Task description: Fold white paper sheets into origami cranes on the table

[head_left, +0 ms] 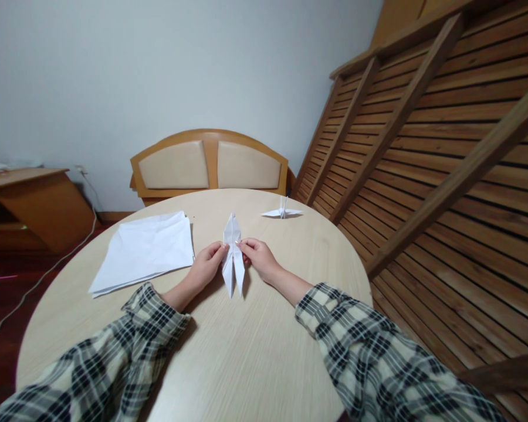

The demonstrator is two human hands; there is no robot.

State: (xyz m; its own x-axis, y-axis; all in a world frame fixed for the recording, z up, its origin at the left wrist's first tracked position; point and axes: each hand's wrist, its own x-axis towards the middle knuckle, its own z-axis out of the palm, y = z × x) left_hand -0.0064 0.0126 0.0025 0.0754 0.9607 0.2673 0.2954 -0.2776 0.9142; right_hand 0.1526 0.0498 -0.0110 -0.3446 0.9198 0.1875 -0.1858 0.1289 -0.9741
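Note:
A folded white paper (233, 231), long and diamond-shaped with two narrow points towards me, is held over the middle of the round table. My left hand (209, 262) pinches its left edge between thumb and fingers. On the opposite edge my right hand (259, 258) grips it the same way, thumb on top. Some fingertips are hidden behind the paper. Farther back to the right stands a finished white paper crane (283, 212) with its wings spread, apart from both hands.
Left of my hands lies a stack of white paper sheets (147, 246) on the round table (246, 363). Beyond the table is a wooden headboard (210, 152). A slatted wooden frame (422, 176) leans along the right. At the far left, a cable (48, 269) runs past a wooden desk (44, 205).

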